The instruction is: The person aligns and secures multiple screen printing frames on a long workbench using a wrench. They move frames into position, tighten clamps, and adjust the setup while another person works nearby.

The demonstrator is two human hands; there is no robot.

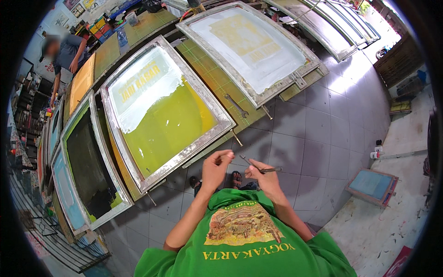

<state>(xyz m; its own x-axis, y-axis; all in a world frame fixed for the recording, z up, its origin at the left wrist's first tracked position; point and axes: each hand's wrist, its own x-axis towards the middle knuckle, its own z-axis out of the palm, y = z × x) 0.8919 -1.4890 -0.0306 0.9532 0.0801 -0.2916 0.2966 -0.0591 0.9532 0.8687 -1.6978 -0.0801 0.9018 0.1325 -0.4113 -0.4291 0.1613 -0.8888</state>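
Note:
My right hand (264, 176) is closed around a slim dark pen-like tool (271, 170). The tool's thin metal end points up and left, toward my other hand; its exact kind does not show. My left hand (215, 170) is pinched, thumb against fingers, and whatever is between them is too small to name. Both hands are in the air over the floor, a short gap between them. Beyond my left hand lies a large framed printing screen (184, 121), white ink covering its upper part and yellow-green mesh below. A metal bolt (236, 137) sticks out by its near corner.
An open-ended wrench (236, 105) lies on the green table between the screens. A second framed screen (277, 69) stands to the right, a dark one (90, 161) to the left. A small blue screen (373, 183) rests at right. A person (69, 53) works at far left.

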